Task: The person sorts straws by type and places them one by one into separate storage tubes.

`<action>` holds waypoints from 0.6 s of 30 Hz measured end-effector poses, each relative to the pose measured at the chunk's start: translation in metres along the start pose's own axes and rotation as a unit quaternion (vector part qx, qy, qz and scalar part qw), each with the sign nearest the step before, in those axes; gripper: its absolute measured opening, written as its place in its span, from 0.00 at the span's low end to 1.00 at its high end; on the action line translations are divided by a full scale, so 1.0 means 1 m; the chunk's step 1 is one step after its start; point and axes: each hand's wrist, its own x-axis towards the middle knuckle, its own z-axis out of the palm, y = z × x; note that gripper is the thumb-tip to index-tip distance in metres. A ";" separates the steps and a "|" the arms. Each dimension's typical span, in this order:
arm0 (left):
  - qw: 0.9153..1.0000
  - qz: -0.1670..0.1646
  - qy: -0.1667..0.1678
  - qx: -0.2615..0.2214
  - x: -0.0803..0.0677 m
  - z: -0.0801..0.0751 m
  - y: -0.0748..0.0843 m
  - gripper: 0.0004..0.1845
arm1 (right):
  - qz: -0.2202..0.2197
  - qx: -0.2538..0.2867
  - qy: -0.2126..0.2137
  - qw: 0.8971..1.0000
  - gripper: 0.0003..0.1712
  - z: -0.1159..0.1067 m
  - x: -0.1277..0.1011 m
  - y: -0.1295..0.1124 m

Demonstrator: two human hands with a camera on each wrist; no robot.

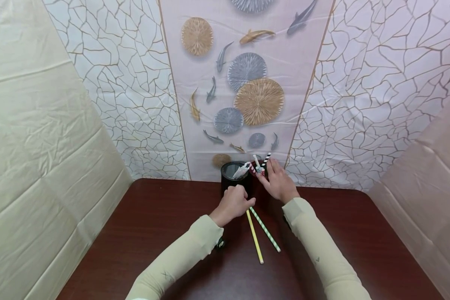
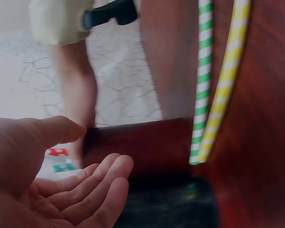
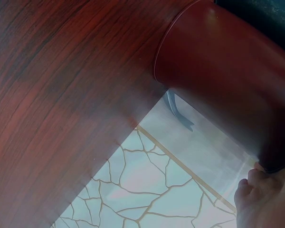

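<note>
A black cup (image 1: 229, 179) stands near the back edge of the table with a crumpled white piece (image 1: 241, 171) at its mouth. Beside it is a dark red cup (image 3: 228, 71), largely hidden by my right hand in the head view. Striped paper straws, including a black-and-white straw (image 1: 266, 159), stick up there. My right hand (image 1: 280, 183) grips the red cup near its rim. In front of the black cup is my left hand (image 1: 233, 204), its fingers loosely bent and holding nothing. A green striped straw (image 1: 265, 230) and a yellow striped straw (image 1: 255, 237) lie on the table.
The dark reddish wooden table (image 1: 165, 233) ends at a patterned cloth backdrop (image 1: 138, 96) just behind the cups. Pale cloth sides rise on the left (image 1: 41, 166) and right (image 1: 423, 179).
</note>
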 end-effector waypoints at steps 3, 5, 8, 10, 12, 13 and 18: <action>1.000 -0.015 -0.010 -0.008 -0.002 0.011 -0.008 0.34 | -0.002 -0.001 0.002 1.000 0.51 0.001 0.001 0.001; 1.000 -0.025 -0.014 -0.010 -0.003 0.017 -0.013 0.34 | -0.003 0.000 0.002 1.000 0.51 0.001 0.001 0.002; 0.999 -0.038 -0.021 -0.013 -0.002 0.025 -0.020 0.33 | -0.003 0.000 0.001 1.000 0.51 0.001 0.001 0.002; 0.998 -0.050 -0.028 -0.012 -0.001 0.030 -0.024 0.31 | -0.002 0.000 0.001 1.000 0.51 0.001 0.001 0.002; 0.997 -0.065 -0.038 -0.014 -0.001 0.033 -0.027 0.30 | -0.002 -0.001 0.001 1.000 0.51 0.001 0.001 0.002; 0.997 -0.070 -0.040 -0.017 -0.001 0.035 -0.028 0.29 | -0.002 0.001 0.003 1.000 0.51 0.001 0.001 0.002; 0.994 -0.093 -0.051 -0.013 -0.001 0.042 -0.034 0.26 | -0.001 0.003 0.004 1.000 0.51 0.002 0.001 0.002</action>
